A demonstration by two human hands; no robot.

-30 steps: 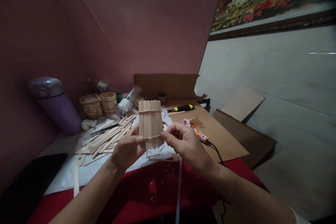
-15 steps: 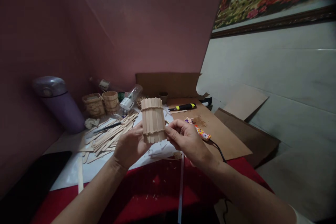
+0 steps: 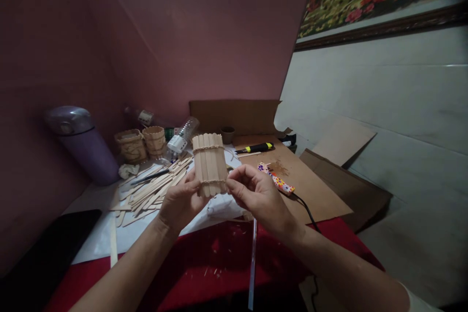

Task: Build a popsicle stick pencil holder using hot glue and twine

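My left hand [image 3: 180,201] is closed around the left side and back of a small cup made of upright craft sticks [image 3: 209,165], tilted slightly. A twisted band circles the cup near its top, and a second band of twine [image 3: 213,183] runs near its bottom. At the cup's lower right edge, the thumb and forefinger of my right hand [image 3: 258,197] pinch the twine where the lower band ends. The fingertips partly hide it. Behind the cup, the fingers of my left hand are mostly out of sight.
Loose craft sticks [image 3: 157,195] lie on white paper to the left, near two finished stick cups [image 3: 153,140]. A plastic bottle [image 3: 185,134], a purple flask [image 3: 82,144] and a yellow-black utility knife [image 3: 259,147] stand or lie further back. A flower-patterned tool with a cord [image 3: 281,184] rests on cardboard.
The cup has shifted slightly left and up and tilted a little more, with both hands moving along. Their grip looks the same.
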